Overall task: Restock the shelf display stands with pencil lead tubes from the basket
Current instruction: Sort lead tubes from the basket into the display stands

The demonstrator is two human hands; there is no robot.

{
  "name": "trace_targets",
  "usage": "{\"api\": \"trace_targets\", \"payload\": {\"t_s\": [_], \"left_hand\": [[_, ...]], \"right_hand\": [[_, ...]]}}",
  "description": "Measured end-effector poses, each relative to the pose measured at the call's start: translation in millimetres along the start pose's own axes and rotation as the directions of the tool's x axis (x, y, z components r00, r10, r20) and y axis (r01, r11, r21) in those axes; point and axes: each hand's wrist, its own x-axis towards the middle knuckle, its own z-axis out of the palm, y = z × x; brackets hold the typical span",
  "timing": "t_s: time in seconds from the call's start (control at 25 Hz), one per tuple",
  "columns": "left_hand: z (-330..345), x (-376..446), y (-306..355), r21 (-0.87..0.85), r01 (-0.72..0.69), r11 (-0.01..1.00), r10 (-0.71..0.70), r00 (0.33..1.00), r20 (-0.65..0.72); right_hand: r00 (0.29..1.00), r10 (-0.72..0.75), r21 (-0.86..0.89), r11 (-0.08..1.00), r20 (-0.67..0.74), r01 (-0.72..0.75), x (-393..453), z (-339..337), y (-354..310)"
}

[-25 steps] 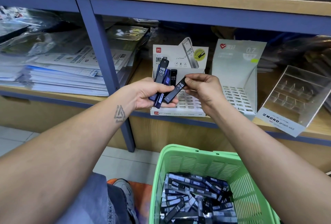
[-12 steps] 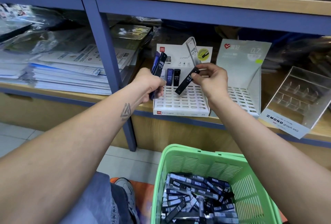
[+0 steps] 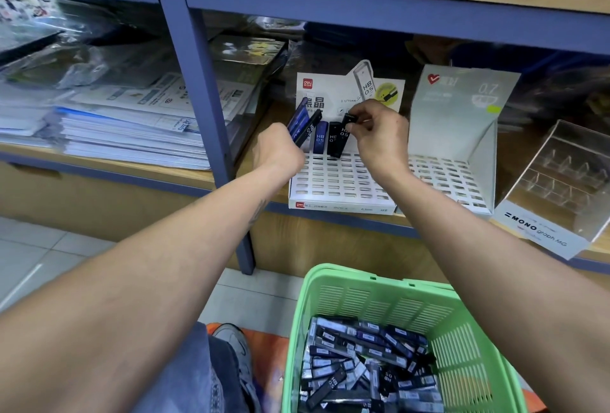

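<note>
A: How far along is the restock?

B: Barely begun, I'd say. The 0.5 stand (image 3: pixel 340 181) has two tubes seated in its back row, a blue tube (image 3: pixel 320 141) and a black tube (image 3: pixel 332 139) beside it. Nearly every other slot is bare. The 0.7 stand (image 3: pixel 455 174) holds nothing I can see, nor does the clear stand (image 3: pixel 561 178).

A: And the hands?

B: The right hand (image 3: pixel 379 135) pinches a third tube (image 3: pixel 345 135) by its top, fingers clamped on the cap, its lower end at the slot just right of the black one. The left hand (image 3: pixel 280 151) grips a small bunch (image 3: pixel 303 125) of spare tubes, fingers curled round them, beside the stand's left edge.

A: Supply left?

B: Plenty: the basket (image 3: pixel 462 340) is still heaped with tubes.

A: What differs from half a second ago?

B: Then the right hand held its tube slanted above the grid, clear of the row. Now it stands nearly upright, against the seated black tube, apparently entering a slot. The left hand sits slightly lower; the seated pair is unchanged.
</note>
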Motion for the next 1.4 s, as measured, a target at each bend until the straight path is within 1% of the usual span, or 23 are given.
{"api": "trace_targets", "payload": {"t_s": [0.12,0.48,0.68,0.76,0.8,0.84,0.88,0.92,0.96,1.0,1.04,1.08,1.12,1.2,1.28,1.4], "left_hand": [[2.0,-0.1,-1.1,0.028,-0.005,1.000,0.005,1.000,0.019],[5.6,4.5,-5.0,-0.080,0.064,0.995,-0.061,0.997,0.037],[4.6,5.1,-5.4,-0.099,0.076,0.992,-0.072,0.996,0.044],[1.3,5.5,-3.9,-0.114,0.071,0.991,-0.067,0.997,0.041],[-1.8,6.1,-2.0,-0.121,0.054,0.991,-0.050,0.998,0.035],[-5.3,6.5,0.9,-0.141,0.034,0.989,-0.029,0.999,0.039],[-8.3,5.4,4.8,-0.192,0.014,0.981,-0.002,0.998,0.061],[-9.9,2.4,9.0,-0.265,0.004,0.964,0.025,0.994,0.105],[-10.6,-2.2,12.9,-0.337,0.016,0.941,0.041,0.986,0.162],[-10.5,-6.7,16.0,-0.393,0.047,0.918,0.041,0.976,0.213],[-9.9,-10.3,18.0,-0.432,0.091,0.897,0.024,0.967,0.254],[-9.4,-12.2,18.6,-0.452,0.135,0.881,0.001,0.958,0.288],[-9.0,-12.8,18.2,-0.453,0.167,0.876,-0.017,0.948,0.317],[-8.3,-13.4,15.6,-0.418,0.194,0.888,-0.033,0.931,0.364],[-6.9,-13.9,12.4,-0.390,0.198,0.899,-0.022,0.911,0.411],[-6.9,-15.9,12.4,-0.419,0.224,0.880,0.013,0.869,0.494]], "right_hand": [[0.999,-0.032,-0.043,0.999,0.026,0.033,1.1,7.6,2.7],[0.989,-0.063,-0.088,0.993,0.131,0.075,3.1,12.9,5.2],[0.970,-0.197,-0.292,0.928,0.143,0.231,1.7,13.3,2.6],[0.967,-0.201,-0.361,0.900,0.155,0.245,-0.1,9.5,-1.5],[0.970,-0.201,-0.379,0.894,0.140,0.240,-2.8,7.5,-3.9],[0.973,-0.198,-0.345,0.911,0.116,0.226,-6.5,6.2,-6.8],[0.981,-0.166,-0.229,0.956,0.100,0.185,-9.7,5.7,-10.9],[0.989,-0.088,-0.022,0.996,0.123,0.092,-11.9,5.6,-17.2],[0.981,0.011,0.223,0.973,0.194,-0.055,-13.9,5.2,-24.2],[0.960,0.087,0.422,0.885,0.268,-0.198,-15.9,3.3,-30.0],[0.937,0.129,0.546,0.783,0.324,-0.297,-18.0,0.2,-33.8],[0.924,0.150,0.603,0.719,0.351,-0.346,-20.1,-3.4,-36.5],[0.921,0.164,0.625,0.691,0.354,-0.363,-21.4,-6.1,-37.5],[0.924,0.187,0.633,0.682,0.334,-0.367,-22.5,-10.3,-37.3],[0.920,0.225,0.655,0.649,0.322,-0.388,-21.1,-11.7,-36.6],[0.903,0.278,0.666,0.610,0.328,-0.430,-17.4,-16.1,-35.7]]}}
